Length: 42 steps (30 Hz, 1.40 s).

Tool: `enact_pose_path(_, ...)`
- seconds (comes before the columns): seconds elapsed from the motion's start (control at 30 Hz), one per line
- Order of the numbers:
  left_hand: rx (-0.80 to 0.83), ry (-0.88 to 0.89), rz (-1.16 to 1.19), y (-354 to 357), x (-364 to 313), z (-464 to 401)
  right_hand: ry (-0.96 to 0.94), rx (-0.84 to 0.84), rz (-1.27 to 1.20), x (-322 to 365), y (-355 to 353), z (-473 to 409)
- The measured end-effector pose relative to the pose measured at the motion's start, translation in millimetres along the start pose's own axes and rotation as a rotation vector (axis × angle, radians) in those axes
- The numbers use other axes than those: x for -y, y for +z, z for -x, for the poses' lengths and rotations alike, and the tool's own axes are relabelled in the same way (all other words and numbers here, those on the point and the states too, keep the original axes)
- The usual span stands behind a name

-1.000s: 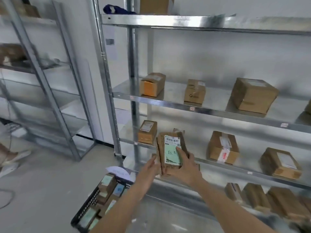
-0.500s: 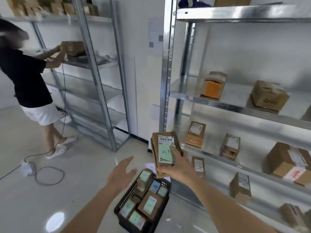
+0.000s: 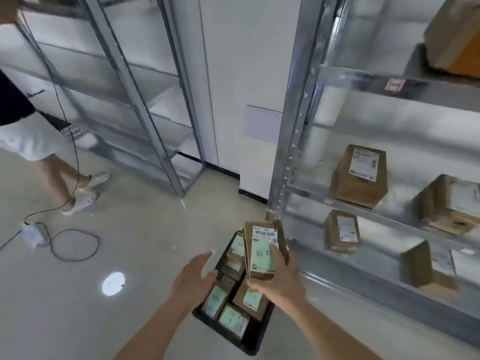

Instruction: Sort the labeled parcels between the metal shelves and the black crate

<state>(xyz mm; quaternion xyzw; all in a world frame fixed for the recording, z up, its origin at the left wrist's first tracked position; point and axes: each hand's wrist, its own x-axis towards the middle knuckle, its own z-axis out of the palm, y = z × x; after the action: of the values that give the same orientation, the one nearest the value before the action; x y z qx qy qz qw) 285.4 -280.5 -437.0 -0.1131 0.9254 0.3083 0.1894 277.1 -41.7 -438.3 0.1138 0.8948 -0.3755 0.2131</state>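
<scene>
Your right hand [image 3: 279,279] is covering the bottom of the parcel [image 3: 263,252], whose handwriting is blurring beyond reading. The parcel is hiding part of the black crate [image 3: 255,342]. The frame is cutting off the top-right box [image 3: 457,37] and the other person [image 3: 28,131].

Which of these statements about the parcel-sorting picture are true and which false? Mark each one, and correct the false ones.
1. The right hand holds a labeled parcel. True.
2. The left hand grips a parcel. False: it is open and holds nothing.
3. The black crate stands on the floor with parcels in it. True.
4. The black crate sits on a metal shelf. False: it is on the floor beside the metal shelves.
5. Another person stands at the far shelving. True.
</scene>
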Motion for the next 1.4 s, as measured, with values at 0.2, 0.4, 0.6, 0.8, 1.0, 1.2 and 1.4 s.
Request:
enact_pose_path(0.2,0.108,0.042,-0.003,72.3,37.4,-104.8,0.177,-0.013,0.016,-50.2,73.0,-84.6)
enact_pose_path(0.4,0.345,0.081,-0.093,164.4,100.0,-199.0,0.348,-0.013,0.011,-117.8,166.0,-166.9)
enact_pose_path(0.6,0.466,0.154,-0.188,237.2,178.5,-272.5,0.441,-0.032,-0.053,-171.5,253.4,-254.1)
enact_pose_path(0.8,0.515,0.146,-0.212,283.6,241.9,-321.8,0.458,-0.072,-0.082,-203.3,316.5,-343.4)
enact_pose_path(1.0,0.567,0.075,-0.211,311.0,285.9,-345.7,0.459,-0.145,-0.164,-223.1,343.3,-393.4)
enact_pose_path(1.2,0.586,0.059,-0.213,328.9,289.6,-352.6,0.447,-0.11,-0.207,-226.5,351.2,-406.6)
enact_pose_path(1.4,0.59,0.048,-0.213,333.0,273.0,-349.0,0.453,-0.097,-0.178,-224.8,347.3,-401.8)
